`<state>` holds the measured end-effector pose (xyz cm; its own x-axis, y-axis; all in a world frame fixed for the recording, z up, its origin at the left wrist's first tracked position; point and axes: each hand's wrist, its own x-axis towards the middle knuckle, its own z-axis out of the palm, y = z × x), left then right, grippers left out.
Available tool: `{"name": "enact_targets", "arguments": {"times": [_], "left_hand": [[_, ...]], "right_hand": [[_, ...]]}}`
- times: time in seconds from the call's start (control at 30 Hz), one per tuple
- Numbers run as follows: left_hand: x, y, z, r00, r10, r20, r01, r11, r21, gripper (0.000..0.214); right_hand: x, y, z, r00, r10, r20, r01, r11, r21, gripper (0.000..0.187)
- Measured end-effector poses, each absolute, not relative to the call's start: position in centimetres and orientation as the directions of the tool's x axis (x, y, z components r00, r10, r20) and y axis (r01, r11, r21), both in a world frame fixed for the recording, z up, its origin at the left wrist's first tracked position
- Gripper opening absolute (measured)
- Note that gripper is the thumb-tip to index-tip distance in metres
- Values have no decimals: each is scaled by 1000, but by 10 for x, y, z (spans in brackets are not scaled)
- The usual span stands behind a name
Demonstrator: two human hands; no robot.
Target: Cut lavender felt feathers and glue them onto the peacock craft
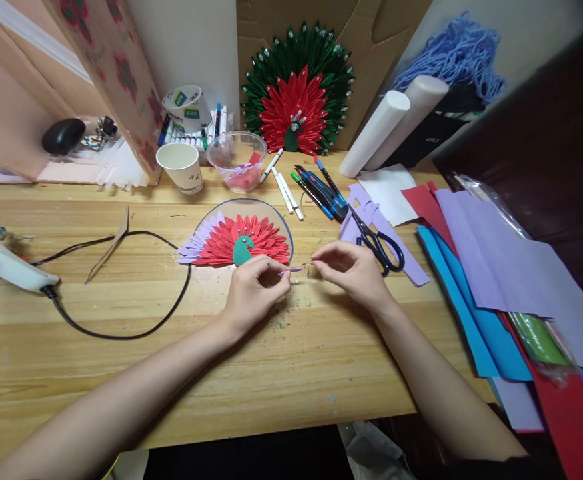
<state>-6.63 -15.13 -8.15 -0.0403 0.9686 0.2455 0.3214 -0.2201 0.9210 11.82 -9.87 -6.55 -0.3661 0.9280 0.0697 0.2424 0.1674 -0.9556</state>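
Between the thumb and fingers of my left hand (256, 287) is a small purple paper piece (291, 270), its tip pointing right. My right hand (351, 270) hovers just right of it, thumb and forefinger curved with a small gap between the tips; nothing plainly shows in them. Behind my left hand lies a paper peacock (268, 237) with a green body, red feathers and purple feathers on its left side, on a cardboard half-round (241, 208) with a blue edge. Black-handled scissors (378, 243) rest on purple paper scraps (406, 260) beyond my right hand.
A white glue gun (14, 263) with a looping black cord lies left. A paper cup (180, 168), a clear bowl (236, 160) of scraps and several markers (286, 193) stand behind. Coloured paper sheets (496, 253) cover the right side. A finished green-and-red peacock (296, 93) leans at the back.
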Motion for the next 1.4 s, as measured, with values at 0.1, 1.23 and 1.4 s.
{"name": "enact_targets", "arguments": {"times": [0.1, 1.23, 1.4], "left_hand": [[-66, -151, -81, -14, 972, 233, 317, -217, 923, 6], [-67, -152, -82, 178, 940, 290, 452, -340, 825, 20], [-67, -153, -83, 161, 923, 349, 440, -384, 812, 22]], "right_hand": [[112, -104, -64, -442, 895, 57, 197, 159, -967, 22], [110, -102, -65, -473, 873, -117, 118, -69, -991, 16], [108, -103, -65, -476, 867, -148, 115, -105, -988, 18]]}}
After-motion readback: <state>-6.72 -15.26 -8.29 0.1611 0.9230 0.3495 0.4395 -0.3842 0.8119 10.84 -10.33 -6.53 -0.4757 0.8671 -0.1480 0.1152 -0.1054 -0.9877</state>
